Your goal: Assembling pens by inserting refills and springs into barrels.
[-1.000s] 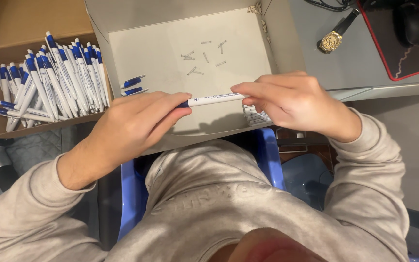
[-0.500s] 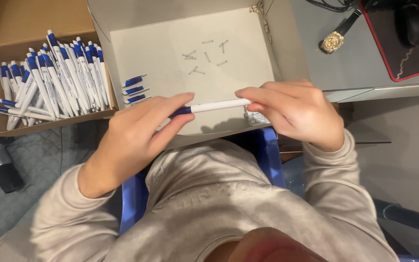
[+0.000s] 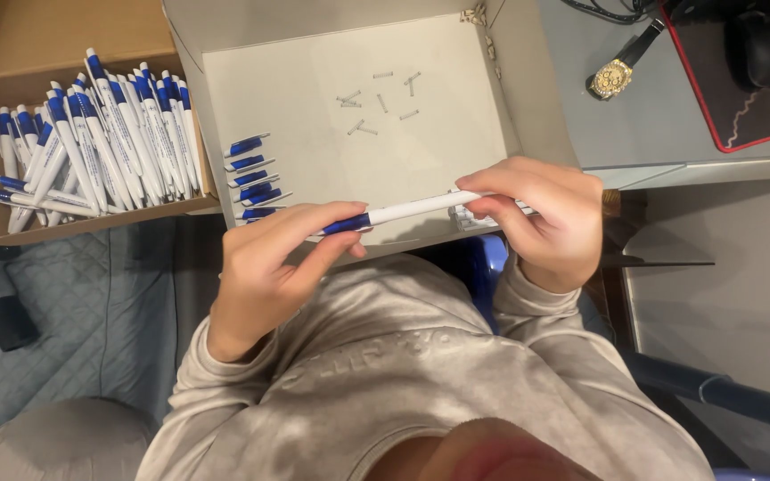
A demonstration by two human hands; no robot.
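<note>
Since the half-second-earlier frame, both hands had drawn slightly nearer the body while the pen (image 3: 403, 212) stayed level between them; the left hand's fingers had curled more tightly round the blue end.

Containers: brown cardboard box (image 3: 55, 36) at upper left held a loose heap of finished pens (image 3: 100, 142), white barrels with blue ends, most lying slanted with blue tips toward the far side. Grey tray (image 3: 492, 98) at centre held a scatter of small metal springs (image 3: 376, 102) on its floor, well apart from the hands. Along the tray's left wall lay a short row of blue pen parts (image 3: 251, 178), stacked one beside the next. Some small white pieces (image 3: 465, 216) lay at the tray's near edge just under the right hand; their kind could not be made out, being mostly hidden.

Grip: left hand (image 3: 274, 267) was closed on the pen's blue end, thumb and fingertips pinching it. Right hand (image 3: 550, 218) was closed on the white end, fingers wrapped over the tip. Pen was held horizontal, above the near rim of the tray, over the lap.

Surroundings: gold wristwatch (image 3: 615, 76) with a dark strap lay on the grey tabletop (image 3: 652, 134), beside a black mat edged in red (image 3: 741, 80).
</note>
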